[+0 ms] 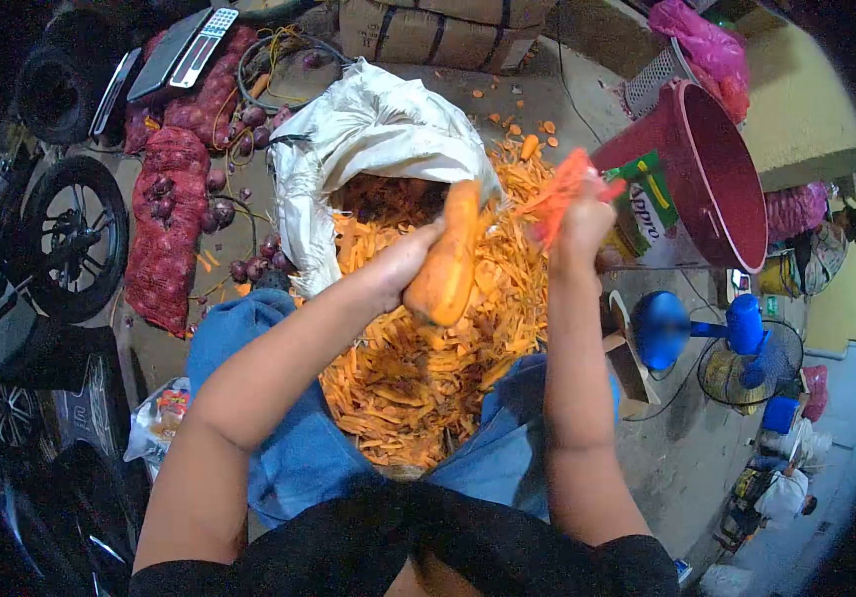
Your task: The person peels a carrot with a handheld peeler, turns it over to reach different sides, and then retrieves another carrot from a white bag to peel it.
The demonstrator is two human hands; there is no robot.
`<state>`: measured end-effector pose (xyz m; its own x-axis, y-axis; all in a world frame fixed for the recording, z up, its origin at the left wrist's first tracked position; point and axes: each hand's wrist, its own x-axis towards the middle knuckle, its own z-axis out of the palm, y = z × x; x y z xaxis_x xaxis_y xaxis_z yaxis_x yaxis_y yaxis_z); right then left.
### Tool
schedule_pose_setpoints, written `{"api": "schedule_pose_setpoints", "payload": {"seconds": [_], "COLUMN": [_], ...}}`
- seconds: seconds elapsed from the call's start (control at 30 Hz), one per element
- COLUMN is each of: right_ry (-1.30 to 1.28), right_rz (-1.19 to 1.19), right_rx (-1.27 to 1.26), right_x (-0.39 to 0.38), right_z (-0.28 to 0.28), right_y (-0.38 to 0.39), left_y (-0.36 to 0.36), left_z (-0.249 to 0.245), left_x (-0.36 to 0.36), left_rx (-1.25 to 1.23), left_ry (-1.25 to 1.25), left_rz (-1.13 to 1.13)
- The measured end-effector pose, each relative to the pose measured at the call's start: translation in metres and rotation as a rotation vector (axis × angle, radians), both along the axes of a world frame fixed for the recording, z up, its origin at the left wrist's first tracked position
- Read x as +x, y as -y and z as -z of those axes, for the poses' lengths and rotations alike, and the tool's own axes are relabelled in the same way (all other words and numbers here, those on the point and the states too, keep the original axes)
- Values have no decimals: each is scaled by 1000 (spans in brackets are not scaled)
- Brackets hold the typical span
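Note:
My left hand (411, 269) is wrapped round a thick orange carrot (451, 264), held tilted above a heap of orange peelings (408, 368) between my knees. To its right, my right hand (584, 224) is closed round a red-orange object (564, 191), blurred, whose exact shape I cannot make out. The two hands are apart. Just beyond the carrot a white sack (378, 119) lies open, with orange pieces inside its mouth.
A large red bucket (682, 189) stands at the right, beside a blue fan (662, 330). Red net bags of onions (164, 234) and a scale (174, 50) are at the left, near a motorcycle wheel (75, 239). Cardboard boxes (438, 35) lie beyond the sack.

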<state>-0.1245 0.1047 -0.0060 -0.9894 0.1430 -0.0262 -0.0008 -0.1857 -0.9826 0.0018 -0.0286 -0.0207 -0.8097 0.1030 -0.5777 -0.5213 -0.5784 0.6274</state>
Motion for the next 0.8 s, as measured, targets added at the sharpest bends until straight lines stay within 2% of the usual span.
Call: {"api": "schedule_pose_setpoints", "payload": {"seconds": [0.13,0.17,0.23,0.27,0.3,0.37,0.4,0.43,0.5,0.57,0.7,0.8], "right_ry": [-223,-221,-356,-188,-187,-377,-320,-282,-243,-134,-154,-76], "right_rz": [-276,-276,-216,-235,-230,-104,-17,71,155,304,262,382], "right_rx": [332,330,450,353,355,551,591,570,555,510,572,644], "right_x": [62,68,75,70,66,57,36,11,-12,-19,-20,-34], "right_z": [-1,-1,-2,2,3,4,9,19,27,28,23,27], "right_y": [38,42,45,46,45,39,29,15,-1,-7,-12,-24], "left_y": [3,0,-6,-8,-7,-3,-2,-11,-21,-20,-17,-3], "left_z": [-1,0,3,2,1,-3,-12,-6,-16,-1,-6,-15], "left_x": [-7,-6,-2,-2,-4,-7,-4,2,7,0,1,9], "left_rx": [103,101,-58,-31,-30,-86,-93,-199,-94,-42,41,76], "left_ry": [63,65,-168,-85,-86,-180,-108,-88,-62,-67,-36,-78], "left_rz": [-137,-137,-52,-4,0,112,274,217,213,204,229,310]}}
